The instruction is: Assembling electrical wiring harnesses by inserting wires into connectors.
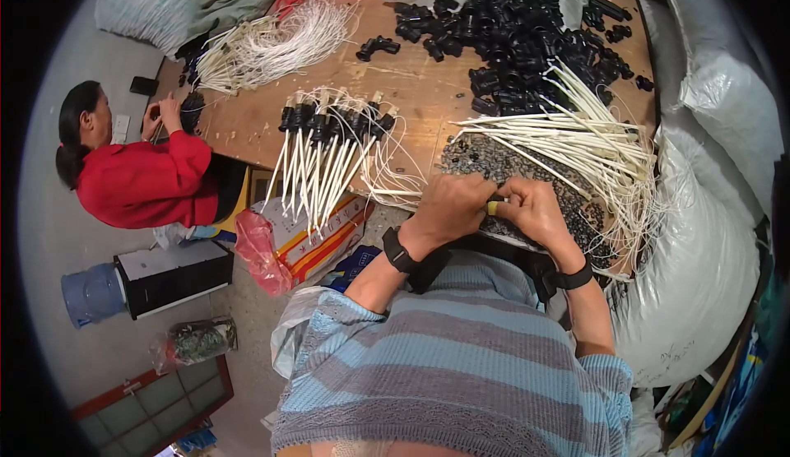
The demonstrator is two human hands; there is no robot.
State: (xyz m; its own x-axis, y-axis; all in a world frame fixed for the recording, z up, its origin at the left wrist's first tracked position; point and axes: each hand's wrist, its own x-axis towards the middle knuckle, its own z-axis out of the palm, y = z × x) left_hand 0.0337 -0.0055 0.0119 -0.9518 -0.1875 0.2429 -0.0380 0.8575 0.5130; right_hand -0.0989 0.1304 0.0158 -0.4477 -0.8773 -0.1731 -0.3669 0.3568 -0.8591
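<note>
My left hand (451,208) and my right hand (531,210) meet at the near edge of the table, fingers closed in a pinch. Whatever lies between the fingertips is too small to make out. A yellow band (492,208) shows at my right fingers. Just beyond my hands spreads a layer of small dark pieces (510,162). White sleeved wires (568,132) lie across it in a bundle to the right. Left of my left hand, black lamp-holder-like fittings with white wires (325,140) hang partly over the table edge.
Black plastic fittings (518,37) are heaped at the back of the wooden table (411,83). Thin white wires (276,46) lie at the far left. Large white sacks (691,292) press against the right side. A co-worker in red (152,179) handles something at the left edge.
</note>
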